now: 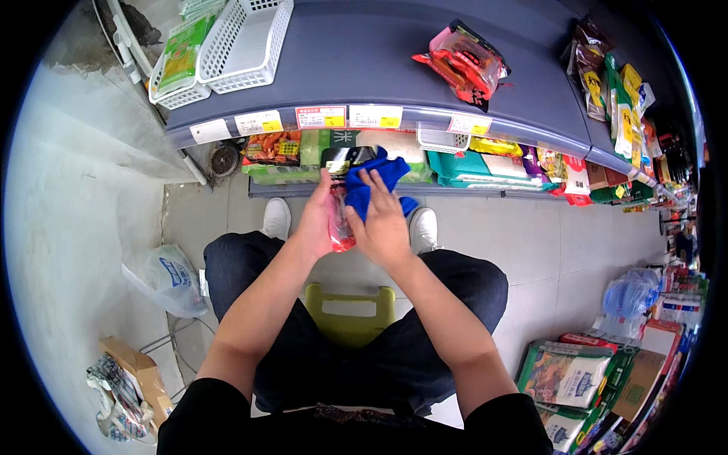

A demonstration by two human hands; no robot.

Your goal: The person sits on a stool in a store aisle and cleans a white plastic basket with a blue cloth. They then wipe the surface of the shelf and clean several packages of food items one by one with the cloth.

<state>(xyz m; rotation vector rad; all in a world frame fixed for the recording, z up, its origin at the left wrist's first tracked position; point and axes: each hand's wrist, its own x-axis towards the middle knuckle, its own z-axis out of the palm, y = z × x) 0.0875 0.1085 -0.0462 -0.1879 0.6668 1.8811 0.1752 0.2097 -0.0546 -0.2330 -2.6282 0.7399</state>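
My left hand (318,219) grips the left side of a red and black plastic food packet (340,224), held above the floor before the shelf's front edge. A blue cloth (372,179) lies bunched over the packet's right side. My right hand (380,224) presses this cloth against the packet, its fingers spread on the fabric. The cloth hides much of the packet. On the grey shelf (352,57) ahead, a similar red and black packet (469,62) lies tilted, to the right of my hands.
White plastic baskets (244,74) stand at the shelf's left end. Price tags (321,118) line its edge. Bagged goods (495,168) fill the lower shelf. Between my legs is a yellow-green stool (350,327). A plastic bag (170,278) sits at left, stacked packages (569,372) at lower right.
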